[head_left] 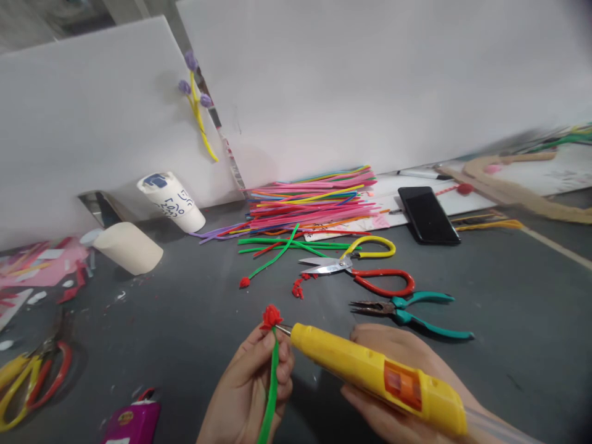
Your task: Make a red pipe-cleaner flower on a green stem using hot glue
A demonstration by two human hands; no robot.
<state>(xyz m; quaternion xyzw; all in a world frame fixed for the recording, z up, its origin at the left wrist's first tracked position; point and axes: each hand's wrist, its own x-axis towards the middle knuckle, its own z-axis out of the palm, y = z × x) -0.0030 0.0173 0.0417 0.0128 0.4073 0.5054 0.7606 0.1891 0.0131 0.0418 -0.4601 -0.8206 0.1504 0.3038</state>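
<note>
My left hand [250,385] is closed around a green pipe-cleaner stem [270,394] topped with a small red bud [271,316]. My right hand [393,370] grips a yellow glue gun [370,370]. Its metal nozzle [283,330] touches the stem just under the red bud. Both hands hover low over the dark grey table [194,320].
Scissors with yellow and red handles [358,266] and teal pliers [407,311] lie just beyond my hands. A pile of coloured pipe cleaners [314,206], a black phone [428,214], two tipped paper cups [171,200], another pair of scissors [32,376] and white boards [92,117] surround them.
</note>
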